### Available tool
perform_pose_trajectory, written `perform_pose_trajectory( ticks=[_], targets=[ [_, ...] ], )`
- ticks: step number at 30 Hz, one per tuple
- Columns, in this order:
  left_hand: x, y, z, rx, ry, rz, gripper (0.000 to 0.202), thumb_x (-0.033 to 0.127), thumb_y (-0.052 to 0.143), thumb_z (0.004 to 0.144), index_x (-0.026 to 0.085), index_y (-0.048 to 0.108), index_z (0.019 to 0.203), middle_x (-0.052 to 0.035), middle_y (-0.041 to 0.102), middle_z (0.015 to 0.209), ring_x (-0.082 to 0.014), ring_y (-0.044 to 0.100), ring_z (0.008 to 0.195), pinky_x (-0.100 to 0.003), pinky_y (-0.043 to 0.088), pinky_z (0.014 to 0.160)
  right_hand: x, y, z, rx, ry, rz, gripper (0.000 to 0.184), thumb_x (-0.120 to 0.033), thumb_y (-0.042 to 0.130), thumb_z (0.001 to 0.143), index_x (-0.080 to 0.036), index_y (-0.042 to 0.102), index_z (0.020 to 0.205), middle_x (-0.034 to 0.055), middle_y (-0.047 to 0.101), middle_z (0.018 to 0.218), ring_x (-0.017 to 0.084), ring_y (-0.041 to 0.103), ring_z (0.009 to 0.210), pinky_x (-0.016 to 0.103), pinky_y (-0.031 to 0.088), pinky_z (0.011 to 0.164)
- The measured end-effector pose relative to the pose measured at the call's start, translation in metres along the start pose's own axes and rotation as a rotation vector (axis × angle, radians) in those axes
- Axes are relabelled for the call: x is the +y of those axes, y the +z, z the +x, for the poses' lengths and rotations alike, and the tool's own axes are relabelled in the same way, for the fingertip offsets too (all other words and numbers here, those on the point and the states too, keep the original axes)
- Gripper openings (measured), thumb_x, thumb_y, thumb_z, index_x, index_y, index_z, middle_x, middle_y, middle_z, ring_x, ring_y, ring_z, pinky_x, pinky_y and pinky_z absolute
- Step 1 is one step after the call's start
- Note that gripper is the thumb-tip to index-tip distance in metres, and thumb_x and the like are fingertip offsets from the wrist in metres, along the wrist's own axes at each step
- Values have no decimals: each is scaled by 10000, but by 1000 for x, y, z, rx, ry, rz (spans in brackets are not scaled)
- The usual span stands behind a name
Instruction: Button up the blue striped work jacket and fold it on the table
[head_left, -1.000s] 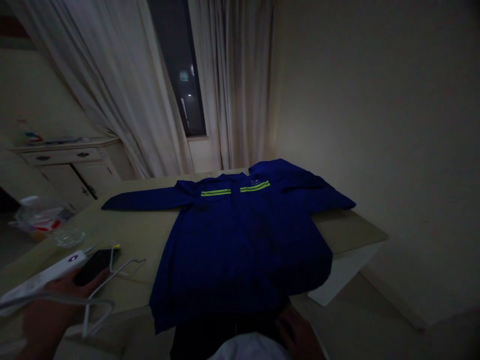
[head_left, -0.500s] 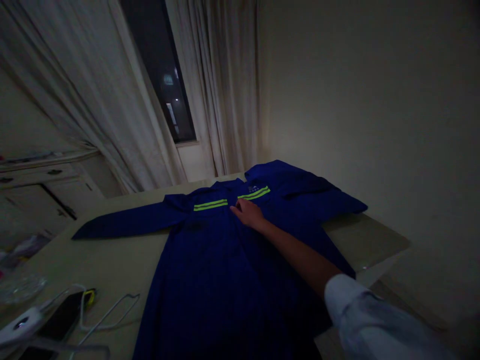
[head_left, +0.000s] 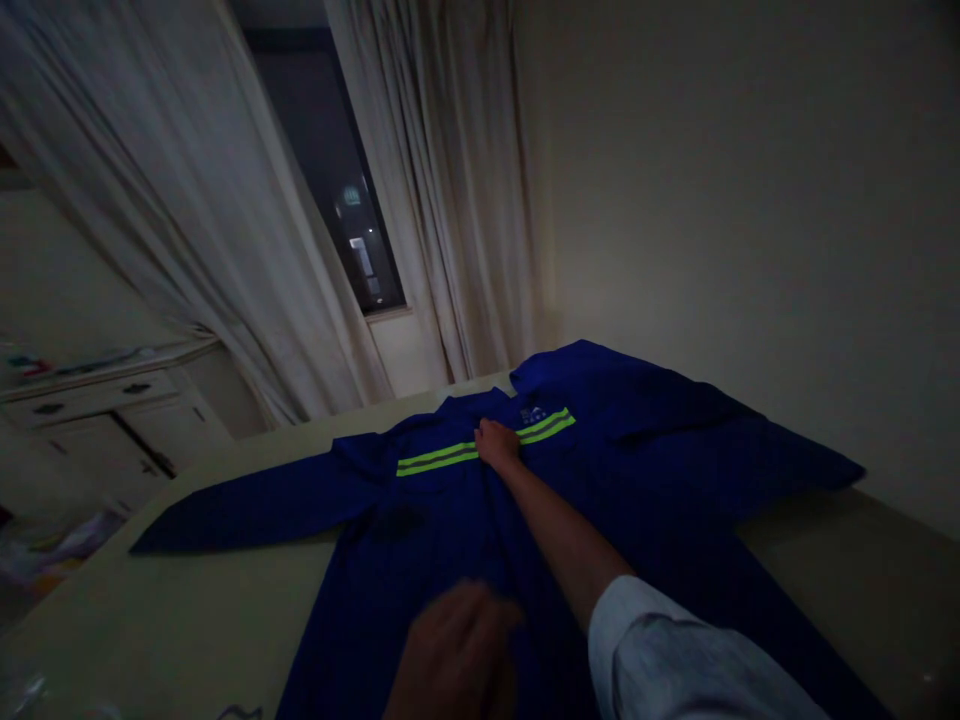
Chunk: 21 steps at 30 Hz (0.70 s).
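A dark blue work jacket (head_left: 442,520) lies spread on the table, its front up and its sleeves out to both sides. Yellow-green stripes cross its chest, and a small pale logo sits above the stripe on the right. At the front opening, level with the stripes, my right hand (head_left: 498,443) is closed on the jacket's front edge; the fingertips are partly hidden. Nearer to me, over the lower part of the jacket, my left hand (head_left: 457,650) is smeared by motion, and its finger pose is unclear.
The pale table (head_left: 180,620) runs under the jacket. Beyond it hang long curtains (head_left: 450,180) beside a dark window (head_left: 322,160). A cabinet with drawers (head_left: 97,410) stands at the left, and a bare wall rises at the right. Part of a cable (head_left: 240,712) shows at the bottom edge.
My left hand has come into view from below. My right hand now sits at the front opening between the stripes, which have come together. The view has shifted, leaving the phone out of sight.
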<state>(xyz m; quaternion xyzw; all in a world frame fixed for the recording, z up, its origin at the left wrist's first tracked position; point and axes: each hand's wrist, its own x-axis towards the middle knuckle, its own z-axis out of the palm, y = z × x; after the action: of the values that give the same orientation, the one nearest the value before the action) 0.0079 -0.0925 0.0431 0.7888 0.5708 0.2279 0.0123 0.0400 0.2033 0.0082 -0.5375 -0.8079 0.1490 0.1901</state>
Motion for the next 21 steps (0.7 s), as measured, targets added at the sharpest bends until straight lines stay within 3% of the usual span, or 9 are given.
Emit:
perform_pose_trajectory(
  ticks=[2, 5, 7, 11, 14, 18, 21],
  targets=[
    [-23, 8, 48, 39, -194, 62, 367, 155, 410, 987, 279, 685, 1197, -118, 730, 1151, -236, 701, 1083, -389, 592, 962, 6, 3, 2, -3, 3, -1, 275, -383, 485, 1077, -212, 676, 1177, 120, 729, 1208, 241, 709, 1057, 338, 464, 872],
    [-77, 26, 115, 14, -392, 221, 517, 100, 364, 945, 126, 587, 1411, -165, 646, 1441, -249, 585, 1372, -409, 448, 1181, 10, 5, 5, 21, 8, 35, 221, -382, 543, 1052, -241, 673, 1161, 70, 721, 1181, 211, 696, 1028, 303, 455, 834],
    [-112, 39, 139, -6, -437, 245, 575, 122, 358, 956, 61, 501, 1509, -203, 515, 1589, -297, 472, 1489, -479, 391, 1224, 13, 6, 6, 45, 2, 82, 180, -350, 575, 1033, -251, 686, 1133, 53, 712, 1177, 200, 681, 1031, 289, 445, 818],
    [-149, 63, 143, -52, -478, 248, 576, 298, 402, 1006, 153, 499, 1556, -154, 450, 1643, -354, 422, 1518, -573, 346, 1230, 15, 7, 8, 62, 16, 159, 129, -293, 592, 1014, -235, 705, 1036, 43, 708, 1153, 197, 656, 1034, 283, 429, 802],
    [-153, 70, 136, -55, -500, 257, 583, 349, 381, 1019, 211, 482, 1577, -117, 409, 1673, -334, 382, 1544, -565, 292, 1254, 17, 6, 10, 77, 43, 220, 110, -258, 598, 999, -219, 698, 979, 52, 699, 1128, 198, 641, 1011, 286, 426, 804],
    [-153, 72, 135, -38, -535, 271, 591, 366, 376, 1017, 199, 492, 1572, -137, 420, 1666, -345, 400, 1532, -559, 302, 1245, 25, 4, 16, 178, 122, 284, 127, -191, 555, 997, -192, 681, 979, 83, 684, 1096, 208, 628, 1006, 300, 442, 872],
    [-154, 76, 136, 54, -513, 171, 570, 378, 452, 988, 186, 568, 1512, -162, 483, 1623, -373, 434, 1506, -578, 304, 1240, 30, 5, 19, 249, 119, 329, 151, -180, 532, 1006, -169, 683, 1011, 107, 687, 1084, 218, 630, 1034, 304, 449, 930]
  ],
)
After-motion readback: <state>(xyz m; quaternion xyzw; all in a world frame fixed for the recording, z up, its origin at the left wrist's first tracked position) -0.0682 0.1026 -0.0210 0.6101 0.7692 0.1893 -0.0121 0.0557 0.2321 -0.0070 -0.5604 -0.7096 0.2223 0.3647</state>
